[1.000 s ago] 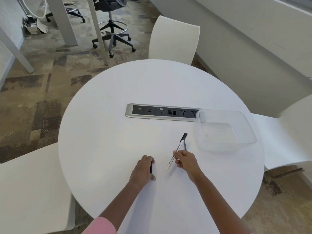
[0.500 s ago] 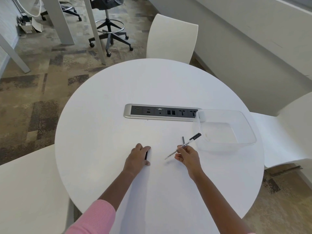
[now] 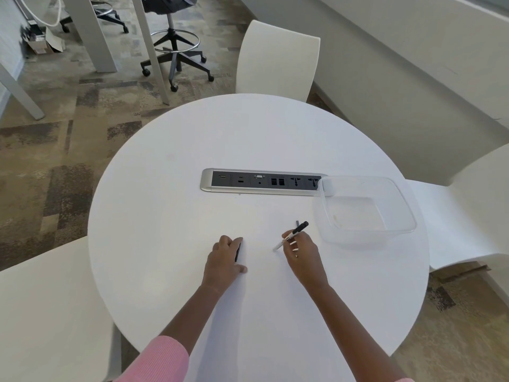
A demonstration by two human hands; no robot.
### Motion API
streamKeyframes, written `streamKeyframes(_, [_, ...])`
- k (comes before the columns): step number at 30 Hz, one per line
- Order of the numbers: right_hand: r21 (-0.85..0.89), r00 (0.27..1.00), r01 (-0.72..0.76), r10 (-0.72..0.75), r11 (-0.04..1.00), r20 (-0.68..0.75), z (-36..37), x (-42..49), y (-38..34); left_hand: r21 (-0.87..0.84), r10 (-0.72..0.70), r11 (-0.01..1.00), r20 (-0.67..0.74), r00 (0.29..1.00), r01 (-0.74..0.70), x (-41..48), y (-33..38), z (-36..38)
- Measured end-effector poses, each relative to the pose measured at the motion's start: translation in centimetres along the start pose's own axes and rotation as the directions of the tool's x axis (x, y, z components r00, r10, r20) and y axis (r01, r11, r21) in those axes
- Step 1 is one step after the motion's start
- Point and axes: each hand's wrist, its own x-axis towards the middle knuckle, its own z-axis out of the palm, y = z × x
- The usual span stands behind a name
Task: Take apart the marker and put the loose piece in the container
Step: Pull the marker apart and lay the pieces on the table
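My right hand (image 3: 300, 250) grips a white marker (image 3: 292, 235) with a black cap, lifted off the round white table (image 3: 192, 175), cap end pointing up-right toward the container. A clear plastic container (image 3: 366, 210) stands empty just right of the marker. A small dark grey stick (image 3: 297, 223) lies on the table behind the marker's cap. My left hand (image 3: 224, 259) rests on the table, fingers curled over a thin black object (image 3: 237, 252), mostly hidden.
A silver and black power socket strip (image 3: 261, 181) is set into the table's middle, its right end under the container's corner. White chairs stand at the far side (image 3: 278, 59), the right (image 3: 468, 205) and the near left (image 3: 41, 312). An office stool (image 3: 173, 45) stands beyond.
My right hand has picked the marker up off the table and swung its cap end toward the container. My left hand stays on the black object.
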Motion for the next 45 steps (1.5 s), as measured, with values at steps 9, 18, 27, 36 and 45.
streamKeyframes(9, [-0.064, 0.999, 0.015, -0.013, 0.998, 0.031, -0.4, -0.3, -0.5, 0.128, 0.036, 0.991, 0.032, 0.999, -0.039, -0.7, -1.3, 1.1])
streamKeyframes(18, [-0.082, 1.000, 0.024, -0.024, 0.996, 0.000, -0.5, -1.2, 0.0, 0.228, 0.017, 0.973, 0.005, 1.000, -0.017, -0.3, -3.6, 3.1])
streamKeyframes(27, [0.105, 0.990, -0.129, 0.134, 0.986, -0.046, -0.7, -0.9, 0.3, 0.229, 0.068, 0.972, -0.101, 0.993, -0.043, -0.8, -4.0, 3.9])
streamKeyframes(36, [0.198, 0.988, -0.022, 0.051, 0.980, -0.145, -0.6, -1.1, -0.5, 0.231, 0.083, 0.972, -0.139, 0.987, -0.049, -0.9, -4.0, 4.1])
streamKeyframes(45, [0.000, 0.986, 0.124, -0.123, 0.992, -0.116, 0.0, -1.4, -0.3, 0.242, 0.081, 0.970, -0.175, 0.981, -0.037, -0.8, -4.1, 4.5])
